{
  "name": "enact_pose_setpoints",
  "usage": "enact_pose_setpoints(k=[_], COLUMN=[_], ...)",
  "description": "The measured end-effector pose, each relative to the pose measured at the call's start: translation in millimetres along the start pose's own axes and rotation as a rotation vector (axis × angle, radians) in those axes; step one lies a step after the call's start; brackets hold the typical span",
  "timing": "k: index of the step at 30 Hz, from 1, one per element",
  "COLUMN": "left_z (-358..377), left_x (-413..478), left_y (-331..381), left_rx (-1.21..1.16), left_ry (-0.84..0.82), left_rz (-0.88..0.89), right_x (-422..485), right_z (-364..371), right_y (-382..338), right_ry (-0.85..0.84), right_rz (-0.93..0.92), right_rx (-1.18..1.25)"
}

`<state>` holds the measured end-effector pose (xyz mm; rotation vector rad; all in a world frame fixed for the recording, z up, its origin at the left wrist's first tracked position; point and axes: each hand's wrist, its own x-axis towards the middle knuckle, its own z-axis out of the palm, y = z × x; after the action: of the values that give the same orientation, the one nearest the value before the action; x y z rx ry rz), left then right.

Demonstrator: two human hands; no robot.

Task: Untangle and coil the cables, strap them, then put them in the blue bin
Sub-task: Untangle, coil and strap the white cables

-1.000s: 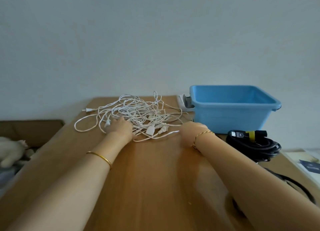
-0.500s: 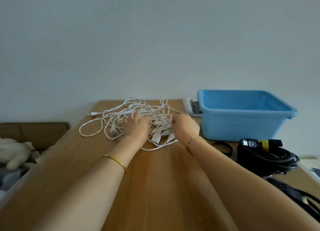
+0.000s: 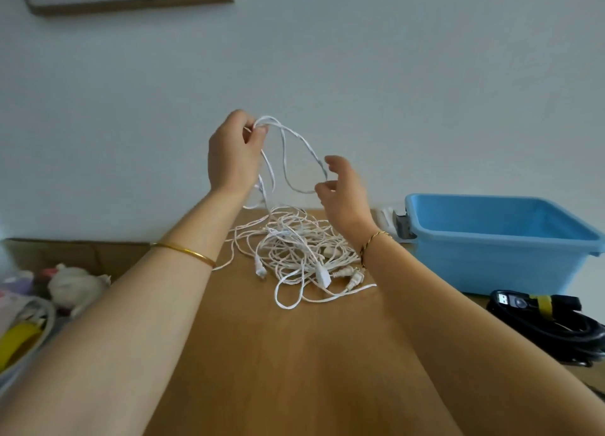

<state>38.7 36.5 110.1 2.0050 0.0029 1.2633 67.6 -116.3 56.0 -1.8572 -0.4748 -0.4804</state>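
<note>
- Since half a second ago, both hands have been raised off the desk (image 3: 278, 353), and a few strands have been drawn up out of the heap, which was pressed flat under the palms before.
- The left hand (image 3: 234, 154) is held highest. The lifted strands (image 3: 288, 147) are pinched at their top bend between its thumb and curled fingertips.
- The right hand (image 3: 340, 193) is held lower and just beside the hanging loop, with thumb and forefinger apart and fingers loosely spread. A strand is met at the gap between them, but no pinch is seen there.
- From the left hand's pinch the strands drop in two or three slack loops into the white cables (image 3: 294, 249), which lie heaped mid-desk with several plugs (image 3: 322, 276) at the near edge.
- The cable is judged thin, light and limp. It is little weight to lift, but loops may be snagged and knots tightened if it is pulled hard.
- A plug end is judged the better place to take hold, so that one cable can be followed out by sliding it through loose fingers.
- The blue bin (image 3: 491, 255) stands to the right of the heap, apart from it. A black cable coil (image 3: 556, 327), already bound with a yellow strap (image 3: 541, 302), lies in front of the bin.
</note>
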Motion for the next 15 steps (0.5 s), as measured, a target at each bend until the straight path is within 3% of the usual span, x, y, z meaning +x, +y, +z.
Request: enact_pose_setpoints(k=[5, 7, 9, 11, 13, 15], left_z=[-22, -26, -30, -32, -33, -36], left_x=[10, 10, 8, 8, 9, 12], left_y=[7, 10, 15, 22, 30, 34], left_rx=[-0.062, -0.108, -0.195, -0.315, -0.415, -0.45], left_ry=[0.083, 0.074, 0.054, 0.047, 0.052, 0.071], left_rz=[-0.023, -0.059, -0.123, -0.172, -0.21, -0.232], right_x=[-11, -19, -32, -42, -48, -48], right_z=[13, 13, 15, 18, 23, 24], right_y=[-7, -6, -7, -8, -4, -3], right_ry=[0.09, -0.081, -0.365, -0.59, -0.687, -0.619], right_rz=[0.096, 0.238, 0.361, 0.372, 0.324, 0.29], right_rx=[0.128, 0.132, 0.162, 0.076, 0.0, -0.023])
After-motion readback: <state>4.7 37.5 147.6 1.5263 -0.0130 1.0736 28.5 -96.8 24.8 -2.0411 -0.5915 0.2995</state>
